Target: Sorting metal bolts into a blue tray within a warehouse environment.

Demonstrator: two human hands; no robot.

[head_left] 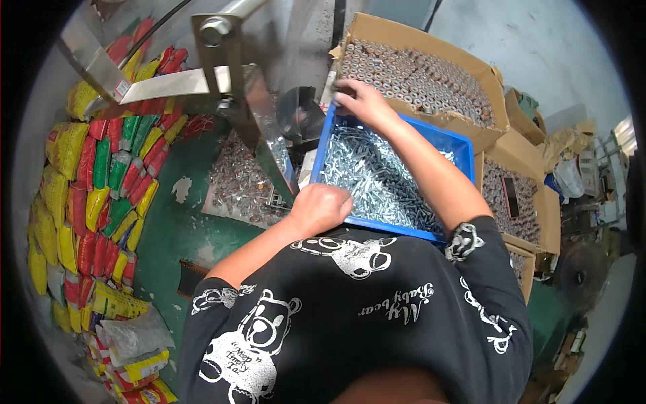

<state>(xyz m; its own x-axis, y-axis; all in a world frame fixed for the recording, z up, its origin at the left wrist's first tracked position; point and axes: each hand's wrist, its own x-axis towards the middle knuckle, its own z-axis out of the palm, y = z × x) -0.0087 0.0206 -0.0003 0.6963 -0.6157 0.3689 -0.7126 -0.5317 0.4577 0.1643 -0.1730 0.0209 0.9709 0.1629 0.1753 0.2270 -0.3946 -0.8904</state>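
From the head camera, looking straight down, a blue plastic tray [464, 145] sits tilted in front of the person, rectangular with thin hard walls, filled with a loose heap of small shiny metal screws [377, 178]. The left hand [321, 209] is curled into a loose fist at the tray's near left corner, knuckles up, resting against the rim and the edge of the screw heap; what the fingers enclose cannot be told. The right hand [360, 99] reaches across to the tray's far left corner, fingers bent down and pinched together at the rim, where tray and cardboard box [417, 37] meet; whether they grip anything is hidden.

The box beyond the tray is brown, open-topped, with a torn flap, and packed with tight rows of small grey round parts. More open boxes [548, 215] of the same kind lie to the right, touching the tray's right side.

To the left stands a grey metal machine [222, 74] with flat steel plates and a bolt head, its slanted chute [279, 158] ending just beside the tray. Under it lies a scatter of small metal pieces on a green counter [175, 229] with chipped paint. Along the far left, glossy red, yellow and green packets [101, 195] are stacked in a curved wall, leaving only a narrow strip of green between them and the person.
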